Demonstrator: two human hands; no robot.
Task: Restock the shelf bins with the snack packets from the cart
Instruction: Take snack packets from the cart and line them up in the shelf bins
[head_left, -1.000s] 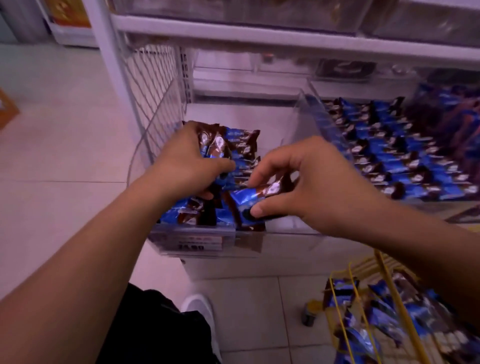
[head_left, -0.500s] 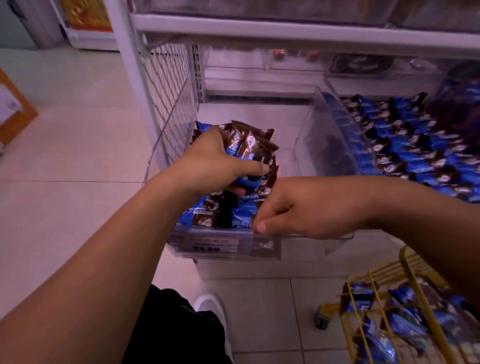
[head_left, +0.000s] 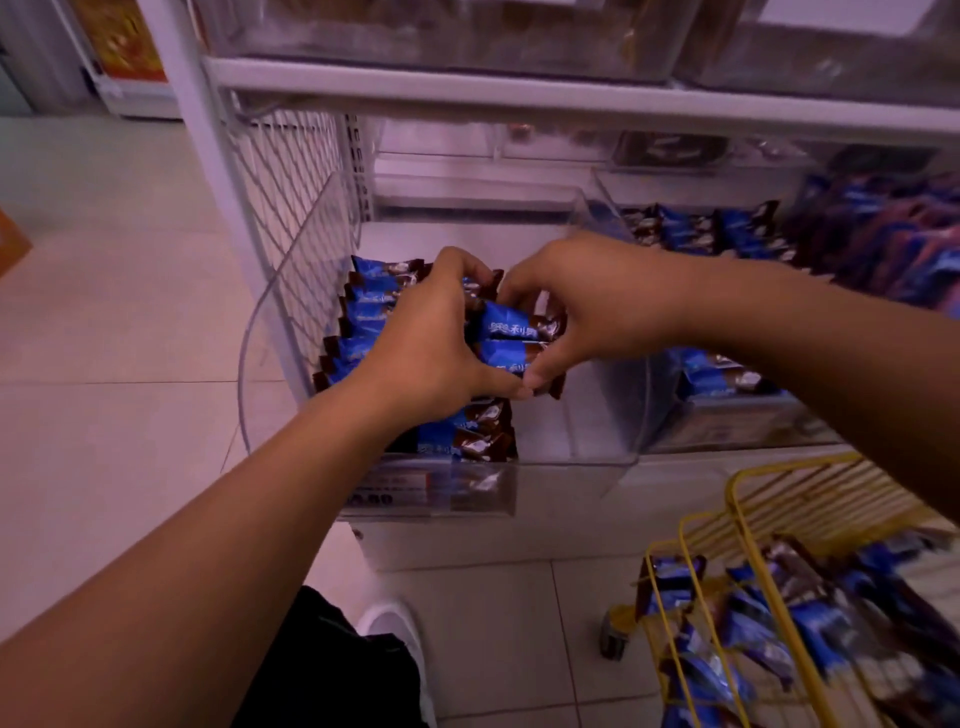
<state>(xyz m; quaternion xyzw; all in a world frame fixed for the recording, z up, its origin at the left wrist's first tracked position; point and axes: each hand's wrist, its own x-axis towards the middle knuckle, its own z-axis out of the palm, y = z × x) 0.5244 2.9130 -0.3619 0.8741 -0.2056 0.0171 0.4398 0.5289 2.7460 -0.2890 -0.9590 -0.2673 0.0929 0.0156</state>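
Right hand (head_left: 587, 306) now up beside left hand (head_left: 431, 348), fingers of both curled around snack packets (head_left: 511, 332).

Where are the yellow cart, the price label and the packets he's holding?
Yellow cart (head_left: 737, 499): head view, top wire rim.
Price label (head_left: 387, 491): head view, its middle.
Held packets (head_left: 506, 325): head view, blue wrapper face.

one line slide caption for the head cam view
Both hands set blue snack packets into a clear shelf bin beside a yellow cart.
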